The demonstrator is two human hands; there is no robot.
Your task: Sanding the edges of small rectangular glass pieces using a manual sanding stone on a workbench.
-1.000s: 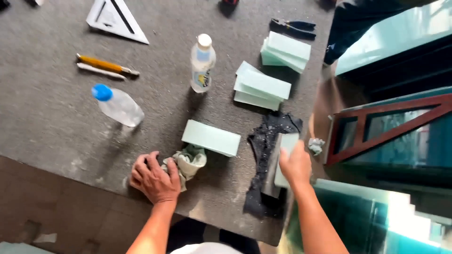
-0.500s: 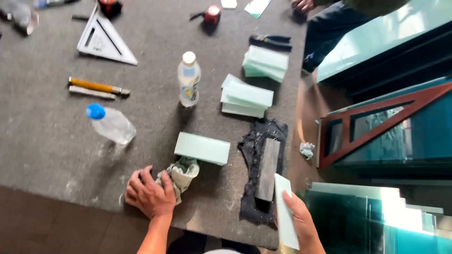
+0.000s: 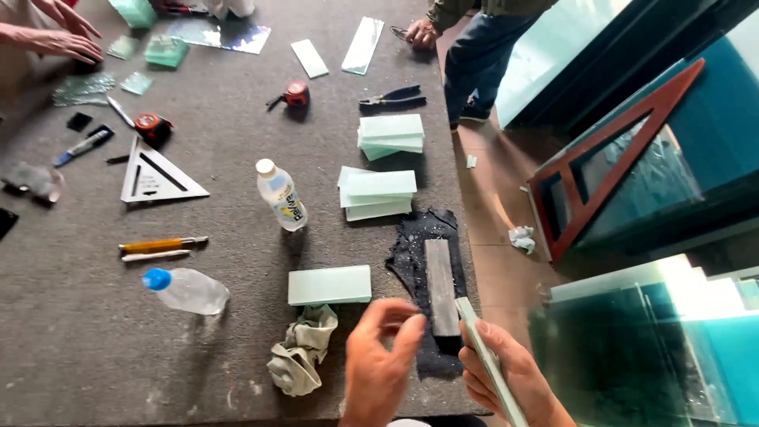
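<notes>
Right hand grips one glass strip edge-on, left hand half-curled, holding nothing, near two glass stacks.

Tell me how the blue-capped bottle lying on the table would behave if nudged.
The blue-capped bottle lies on its side and is round, so it would probably roll. It looks like clear thin plastic, likely light. The grey felt-like table may slow it.

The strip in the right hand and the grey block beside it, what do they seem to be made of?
The strip, held in the right hand, looks like frosted glass: pale green, smooth, with a greenish edge. The grey block looks like a matte, coarse sharpening stone, though that is a guess from its dull surface.
</notes>
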